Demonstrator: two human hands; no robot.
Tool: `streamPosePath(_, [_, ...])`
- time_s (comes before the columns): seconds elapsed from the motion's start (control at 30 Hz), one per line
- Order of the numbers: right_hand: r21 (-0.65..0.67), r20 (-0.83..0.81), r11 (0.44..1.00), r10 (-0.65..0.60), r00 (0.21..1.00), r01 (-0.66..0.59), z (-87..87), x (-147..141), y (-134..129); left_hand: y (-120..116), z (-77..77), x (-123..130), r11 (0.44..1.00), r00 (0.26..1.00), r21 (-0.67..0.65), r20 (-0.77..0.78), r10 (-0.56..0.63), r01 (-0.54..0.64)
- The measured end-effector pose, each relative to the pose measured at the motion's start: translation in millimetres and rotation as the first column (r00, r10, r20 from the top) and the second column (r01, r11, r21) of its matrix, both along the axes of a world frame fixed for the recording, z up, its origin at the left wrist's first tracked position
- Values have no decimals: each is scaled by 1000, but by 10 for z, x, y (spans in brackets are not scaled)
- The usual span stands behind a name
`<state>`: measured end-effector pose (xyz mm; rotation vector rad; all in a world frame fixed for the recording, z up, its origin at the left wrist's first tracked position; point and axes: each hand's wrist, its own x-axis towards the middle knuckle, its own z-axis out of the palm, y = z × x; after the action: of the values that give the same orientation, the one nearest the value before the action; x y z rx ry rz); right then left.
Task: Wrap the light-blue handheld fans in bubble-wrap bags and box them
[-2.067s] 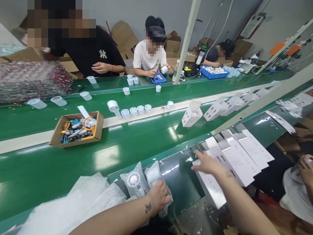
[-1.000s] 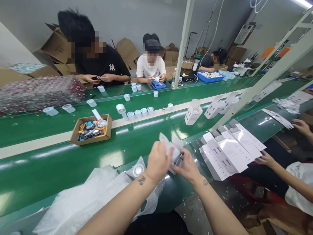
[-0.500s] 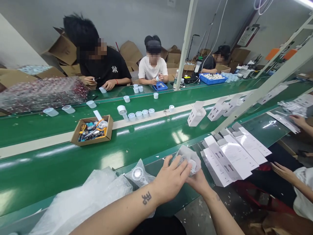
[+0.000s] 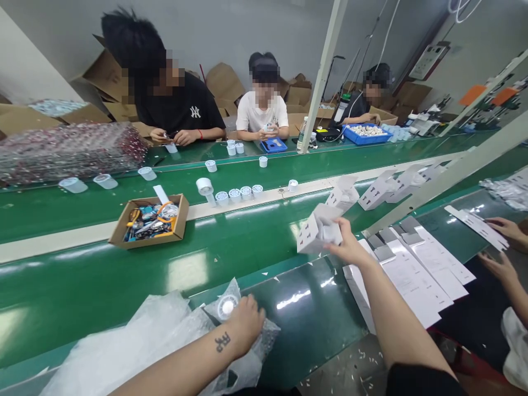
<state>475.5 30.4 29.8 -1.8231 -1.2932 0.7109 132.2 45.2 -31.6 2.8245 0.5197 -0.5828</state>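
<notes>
Left hand (image 4: 248, 323) nearer the bubble-wrapped fan (image 4: 226, 306) on the desk (image 4: 307, 313); fan's round head just left of curled fingers; long axis hidden, grip unclear; right hand (image 4: 348, 245) pinches an open white box (image 4: 310, 235) over the conveyor belt (image 4: 231, 234).

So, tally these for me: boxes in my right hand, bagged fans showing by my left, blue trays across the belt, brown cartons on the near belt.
Box: 1
Bagged fan: 1
Blue trays: 2
Brown carton: 1
Total: 5
</notes>
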Motion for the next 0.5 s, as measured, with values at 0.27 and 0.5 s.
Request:
streamPosePath(0.27, [-66, -85, 996, 46, 995, -52, -222, 331, 1228, 67, -520, -152, 983, 983, -22, -15, -183, 183])
streamPosePath(0.5, [-213, 152, 977, 28, 988, 5, 5, 624, 594, 178, 110, -4, 991, 997, -127, 65, -30, 39])
